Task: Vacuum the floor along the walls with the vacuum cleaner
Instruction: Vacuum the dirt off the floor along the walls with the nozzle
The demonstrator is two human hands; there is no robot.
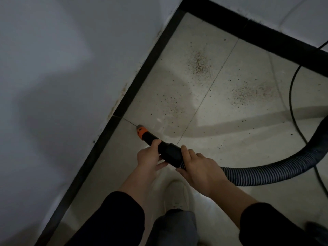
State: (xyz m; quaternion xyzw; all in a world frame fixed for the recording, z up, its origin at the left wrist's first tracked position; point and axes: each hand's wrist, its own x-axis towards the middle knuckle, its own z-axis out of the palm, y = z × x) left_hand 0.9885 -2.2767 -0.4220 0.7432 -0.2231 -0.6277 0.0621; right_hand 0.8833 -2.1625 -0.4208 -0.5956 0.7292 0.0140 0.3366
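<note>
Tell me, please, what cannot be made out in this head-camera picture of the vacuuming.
Head view:
Vacuum cleaner body: out of frame; the hose leaves at the right edge.
Mouth of the nozzle: faces away, floor contact unclear.
Ends of the cable: cut off by the right edge.
Fingertips of the right hand: hidden round the hose.
Dark object, bottom right corner: cut off, dim.

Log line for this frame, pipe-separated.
left hand: grips nozzle | right hand: grips nozzle at hose end | nozzle tip: near black baseboard | debris: two patches ahead, uncollected
</note>
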